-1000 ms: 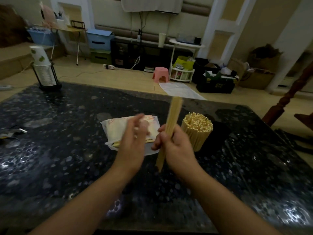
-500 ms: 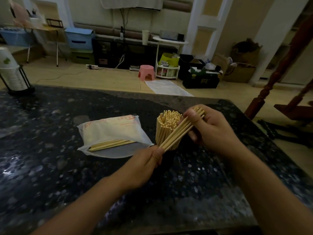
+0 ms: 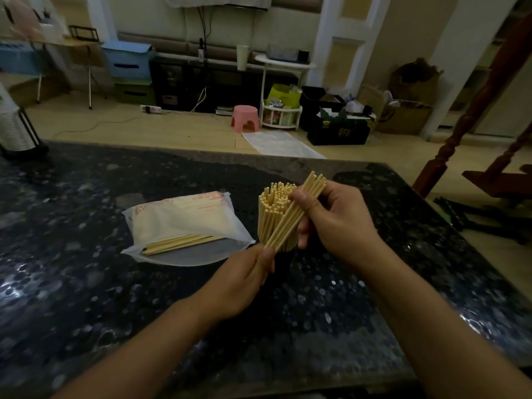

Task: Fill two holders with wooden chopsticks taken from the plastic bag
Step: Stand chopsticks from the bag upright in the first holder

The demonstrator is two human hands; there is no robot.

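Observation:
A small bundle of wooden chopsticks (image 3: 290, 218) slants in front of me. My right hand (image 3: 334, 223) grips its upper part and my left hand (image 3: 244, 279) pinches its lower end. Just behind the bundle stands a dark holder (image 3: 283, 256), packed with upright chopsticks (image 3: 269, 214); most of the holder itself is hidden. To the left, a translucent plastic bag (image 3: 184, 226) lies flat on the dark speckled table (image 3: 86, 283) with several chopsticks (image 3: 178, 243) still inside. I see only one holder.
A black rack with stacked paper cups (image 3: 15, 131) stands at the table's far left edge. Beyond the table's far edge lies the floor with a pink stool (image 3: 244, 118), boxes and a white cart. A red wooden post (image 3: 472, 110) rises at the right.
My right hand tilted the bundle from upright to slanted and carried it over beside the full holder. My left hand left the bag and took hold of the bundle's lower end.

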